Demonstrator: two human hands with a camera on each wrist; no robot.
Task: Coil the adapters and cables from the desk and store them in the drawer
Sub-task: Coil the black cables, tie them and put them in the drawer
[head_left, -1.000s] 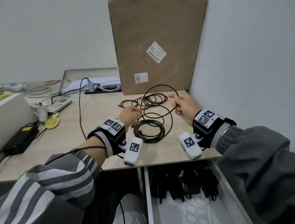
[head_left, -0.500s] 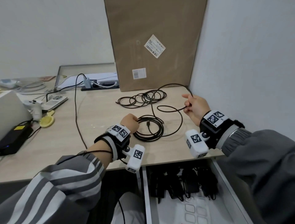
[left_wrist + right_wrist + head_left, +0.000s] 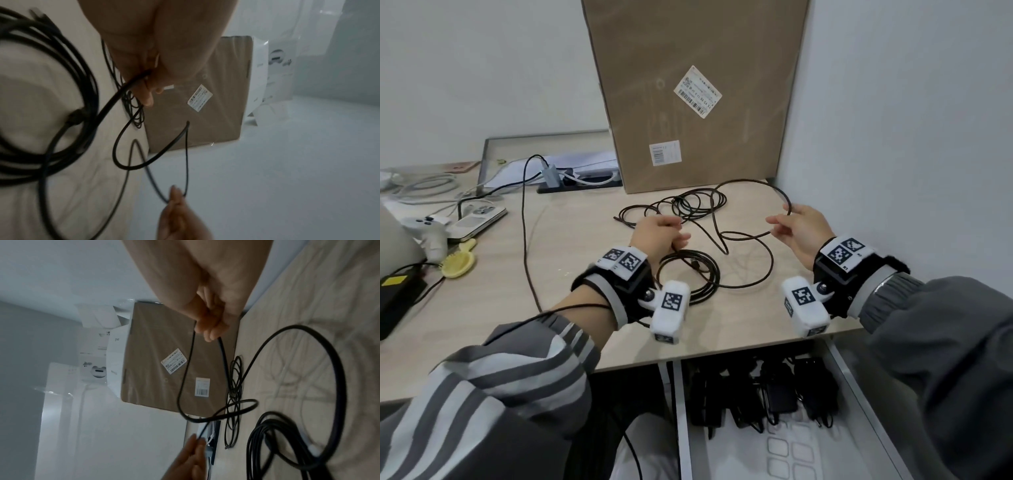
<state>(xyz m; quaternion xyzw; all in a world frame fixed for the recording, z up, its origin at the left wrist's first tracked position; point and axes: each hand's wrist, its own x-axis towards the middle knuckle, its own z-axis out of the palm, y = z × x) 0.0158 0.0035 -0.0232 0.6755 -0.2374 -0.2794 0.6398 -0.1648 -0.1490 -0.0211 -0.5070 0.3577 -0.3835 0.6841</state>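
A long black cable [image 3: 753,182] lies on the pale desk [image 3: 571,281], part of it wound into a coil [image 3: 709,289]. My left hand [image 3: 661,236] grips the cable at the coil's far edge; the left wrist view shows the strand running between its fingers [image 3: 147,95]. Further right, my right hand [image 3: 798,226] pinches a raised loop of the same cable, its fingers [image 3: 209,331] curled round it. A second, thinner black cable [image 3: 688,205] lies tangled behind. The open drawer [image 3: 859,394] under the desk edge holds several black adapters [image 3: 774,397].
A tall cardboard box [image 3: 695,102] leans at the back, and a wall is close on the right. At left are a power strip [image 3: 578,181], a plugged black cord [image 3: 525,240], a white controller [image 3: 428,229], a yellow brush [image 3: 458,262] and a black power brick [image 3: 397,294].
My right hand drew the cable out to the right, and a taller loop now arches up to it. My left hand lifted slightly at the coil.
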